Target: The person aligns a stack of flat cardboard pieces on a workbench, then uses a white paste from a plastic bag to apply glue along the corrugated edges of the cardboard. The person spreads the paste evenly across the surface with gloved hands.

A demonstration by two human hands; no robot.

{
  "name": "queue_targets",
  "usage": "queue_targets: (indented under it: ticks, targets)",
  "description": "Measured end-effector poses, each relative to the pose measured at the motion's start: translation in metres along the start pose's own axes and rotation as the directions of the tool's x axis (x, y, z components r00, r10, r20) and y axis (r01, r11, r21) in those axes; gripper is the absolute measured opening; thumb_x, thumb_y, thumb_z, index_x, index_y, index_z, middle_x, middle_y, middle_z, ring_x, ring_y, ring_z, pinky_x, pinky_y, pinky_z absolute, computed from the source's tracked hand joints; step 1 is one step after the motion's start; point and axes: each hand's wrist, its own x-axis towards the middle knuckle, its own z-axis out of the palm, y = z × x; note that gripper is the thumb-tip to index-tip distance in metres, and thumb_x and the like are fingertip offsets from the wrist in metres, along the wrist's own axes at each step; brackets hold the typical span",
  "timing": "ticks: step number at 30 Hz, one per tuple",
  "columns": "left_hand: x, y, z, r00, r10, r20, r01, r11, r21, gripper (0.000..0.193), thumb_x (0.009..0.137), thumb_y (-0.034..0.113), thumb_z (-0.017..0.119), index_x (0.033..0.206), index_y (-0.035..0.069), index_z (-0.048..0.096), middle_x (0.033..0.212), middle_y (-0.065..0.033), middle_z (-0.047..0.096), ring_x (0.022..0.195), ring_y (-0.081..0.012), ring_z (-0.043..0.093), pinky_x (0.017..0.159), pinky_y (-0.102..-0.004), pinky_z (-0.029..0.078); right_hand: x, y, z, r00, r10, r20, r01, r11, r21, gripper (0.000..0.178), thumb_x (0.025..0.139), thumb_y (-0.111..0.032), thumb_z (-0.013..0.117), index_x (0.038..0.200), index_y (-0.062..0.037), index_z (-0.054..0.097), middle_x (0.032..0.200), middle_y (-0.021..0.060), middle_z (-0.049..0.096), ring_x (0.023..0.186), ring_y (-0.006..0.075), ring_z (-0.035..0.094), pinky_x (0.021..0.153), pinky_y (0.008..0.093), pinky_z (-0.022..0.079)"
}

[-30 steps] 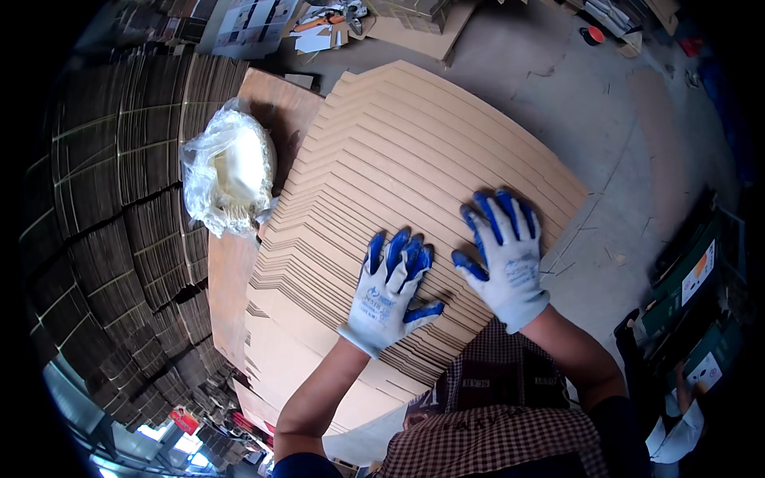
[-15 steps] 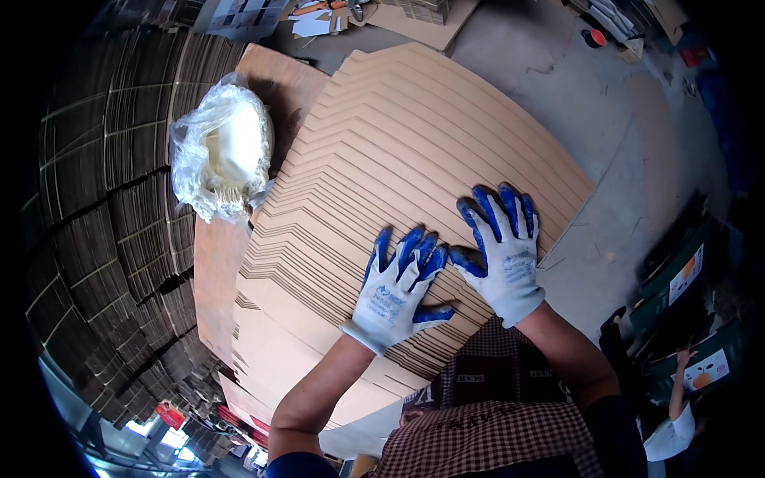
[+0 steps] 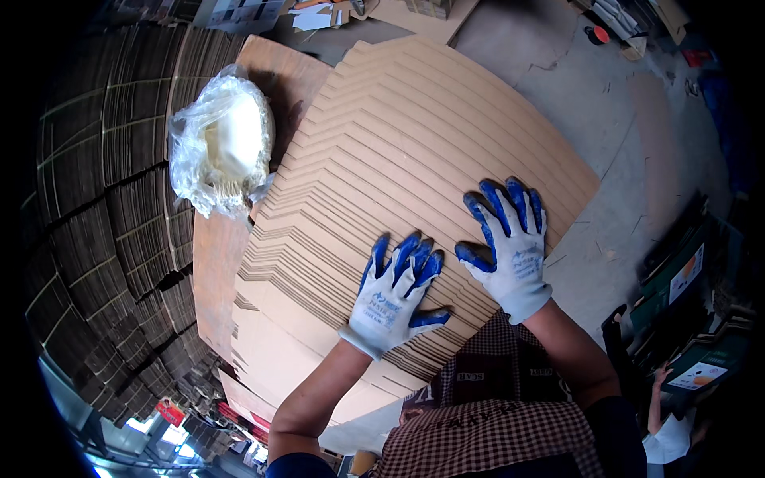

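Observation:
A fanned stack of flat brown cardboard sheets lies in front of me, each sheet stepped a little past the one under it. My left hand, in a white glove with blue palm coating, rests flat on the near sheets with fingers together. My right hand, gloved the same way, lies flat on the stack's near right part with fingers spread. Neither hand grips anything.
A bundle of white material in clear plastic wrap sits on a brown board left of the stack. Tall stacks of folded cardboard fill the left side. Grey concrete floor lies to the right, with dark crates beyond.
The view has shifted a little so the stack and the wrapped bundle sit higher. Both hands stay flat on the sheets, having slid slightly toward me.

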Motion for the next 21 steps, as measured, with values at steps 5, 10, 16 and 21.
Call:
queue_targets:
  ticks: [5,10,16,21]
  targets:
    - [0.001,0.001,-0.002,0.998,0.016,-0.058,-0.018,0.999,-0.029,0.094,0.08,0.067,0.063,0.151,0.009,0.04,0.158,-0.0137,0.032,0.148,-0.0325,0.027,0.121,-0.0593,0.014,0.0,0.0,0.001,1.0,-0.002,-0.013,0.002,1.0,0.002,0.071,0.075,-0.039,0.079,0.138,-0.0172,0.056,0.151,0.0097,0.042,0.143,0.0391,0.032,0.115,0.0622,0.022]
    - [0.025,0.002,-0.011,0.997,0.01,-0.072,-0.01,1.0,0.0,0.094,0.079,0.067,0.064,0.148,0.007,0.044,0.157,-0.015,0.034,0.148,-0.0329,0.028,0.122,-0.0571,0.015,-0.001,-0.002,0.001,1.0,0.0,-0.004,0.0,1.0,-0.004,0.069,0.077,-0.039,0.078,0.139,-0.0178,0.056,0.152,0.0098,0.041,0.144,0.0377,0.031,0.116,0.0616,0.021]
    - [0.023,-0.002,-0.005,0.991,0.035,-0.128,-0.036,0.999,-0.008,0.097,0.078,0.069,0.063,0.149,0.006,0.042,0.158,-0.0149,0.033,0.149,-0.0328,0.026,0.122,-0.0563,0.016,0.0,-0.004,-0.003,1.0,0.016,0.021,-0.016,0.999,-0.039,0.067,0.079,-0.041,0.075,0.14,-0.0191,0.055,0.151,0.0091,0.043,0.143,0.0357,0.032,0.118,0.0589,0.02]
    - [0.013,-0.001,-0.005,0.992,-0.009,-0.129,-0.001,0.997,-0.08,0.098,0.078,0.064,0.067,0.15,0.006,0.038,0.158,-0.0115,0.031,0.147,-0.0328,0.028,0.123,-0.0525,0.017,0.0,-0.004,-0.003,1.0,0.008,0.003,-0.008,0.999,-0.032,0.066,0.079,-0.04,0.075,0.138,-0.0196,0.056,0.149,0.0085,0.045,0.143,0.0354,0.033,0.118,0.0582,0.02]
